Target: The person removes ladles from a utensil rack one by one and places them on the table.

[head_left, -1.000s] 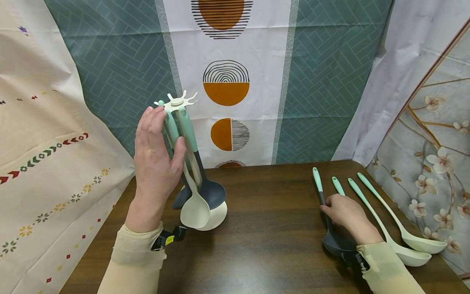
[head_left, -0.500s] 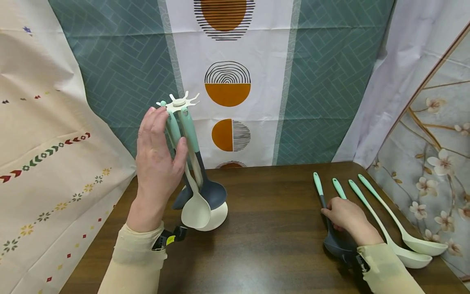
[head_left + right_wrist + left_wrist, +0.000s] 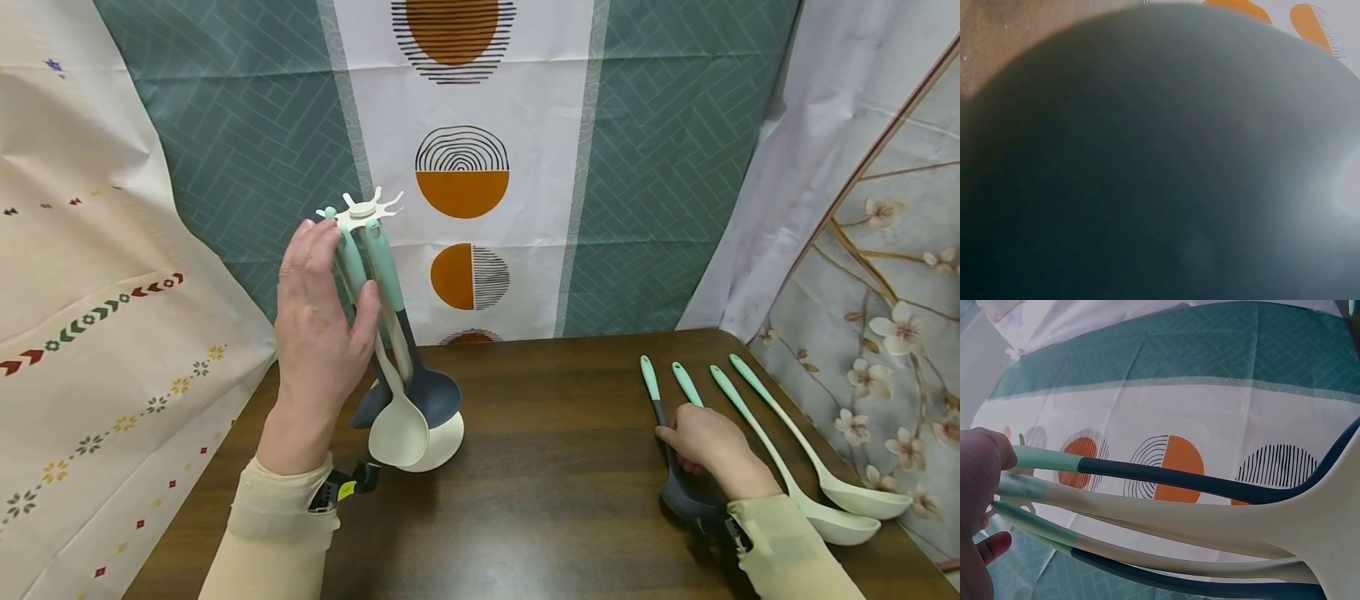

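Observation:
My left hand [image 3: 311,325] is at the upper left of the head view, beside a white utensil stand [image 3: 438,446], its fingers mostly straight against the mint handles hung there. In the left wrist view its thumb [image 3: 994,547] stands apart from the handles. From the stand hang a cream spoon [image 3: 400,429], a dark blue ladle [image 3: 433,396] and other utensils behind them. On the right, my right hand [image 3: 708,437] pinches the shaft of a dark ladle [image 3: 678,496] with a mint handle, low over the table. A dark rounded surface [image 3: 1160,156] fills most of the right wrist view.
Beside the right hand lies a mint handle [image 3: 687,383], partly hidden by it. Two cream ladles, the nearer ladle [image 3: 843,525] and the outer ladle [image 3: 870,500], lie along the right edge of the brown table [image 3: 555,467]. Patterned cloths [image 3: 660,167] hang behind and at both sides.
The dark ladle's handle tip has dropped slightly and drawn toward me with the right hand. My left hand and the stand hold their place.

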`<state>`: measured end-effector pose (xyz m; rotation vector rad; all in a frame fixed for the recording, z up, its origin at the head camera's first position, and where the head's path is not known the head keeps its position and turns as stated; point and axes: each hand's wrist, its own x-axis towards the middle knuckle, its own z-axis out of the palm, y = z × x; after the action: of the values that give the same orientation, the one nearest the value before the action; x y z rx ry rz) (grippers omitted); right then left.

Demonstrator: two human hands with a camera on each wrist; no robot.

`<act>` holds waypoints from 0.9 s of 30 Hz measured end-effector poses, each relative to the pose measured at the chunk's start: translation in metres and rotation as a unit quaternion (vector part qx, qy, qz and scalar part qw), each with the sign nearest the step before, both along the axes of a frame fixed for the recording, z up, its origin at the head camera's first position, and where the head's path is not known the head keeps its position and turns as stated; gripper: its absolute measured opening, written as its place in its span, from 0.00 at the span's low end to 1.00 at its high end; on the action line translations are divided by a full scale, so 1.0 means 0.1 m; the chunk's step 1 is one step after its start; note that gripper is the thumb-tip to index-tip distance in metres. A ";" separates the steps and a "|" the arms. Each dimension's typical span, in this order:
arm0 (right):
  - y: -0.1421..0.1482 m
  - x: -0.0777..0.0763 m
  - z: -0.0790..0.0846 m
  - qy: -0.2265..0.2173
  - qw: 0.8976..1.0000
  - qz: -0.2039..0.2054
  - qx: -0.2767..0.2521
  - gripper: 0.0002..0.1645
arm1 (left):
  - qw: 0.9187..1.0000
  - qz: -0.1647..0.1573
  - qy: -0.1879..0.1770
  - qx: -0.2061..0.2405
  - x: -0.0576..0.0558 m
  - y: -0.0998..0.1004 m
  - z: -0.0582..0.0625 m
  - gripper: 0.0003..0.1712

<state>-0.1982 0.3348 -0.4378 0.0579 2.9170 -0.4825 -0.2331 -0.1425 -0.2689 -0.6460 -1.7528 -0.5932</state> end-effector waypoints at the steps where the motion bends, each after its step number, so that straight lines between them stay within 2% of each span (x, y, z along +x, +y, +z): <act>1: 0.00 0.00 0.00 -0.001 1.000 -0.001 0.000 0.28 | 1.000 0.000 0.000 0.000 0.00 0.00 0.00 0.31; 16: 0.01 0.02 -0.02 -0.001 1.000 -0.005 -0.004 0.28 | 1.000 -0.004 0.003 -0.005 -0.01 -0.02 0.01 0.32; 21: 0.02 0.04 0.02 -0.002 1.000 -0.012 -0.005 0.27 | 1.000 -0.003 0.000 -0.007 -0.01 -0.02 0.01 0.32; 27: 0.02 0.03 0.09 0.029 0.999 -0.015 0.004 0.25 | 1.000 0.003 -0.007 -0.009 0.00 -0.03 0.01 0.32</act>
<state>-0.1949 0.3370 -0.4287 0.0922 2.9783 -0.4841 -0.2335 -0.1458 -0.2682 -0.6500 -1.7744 -0.5787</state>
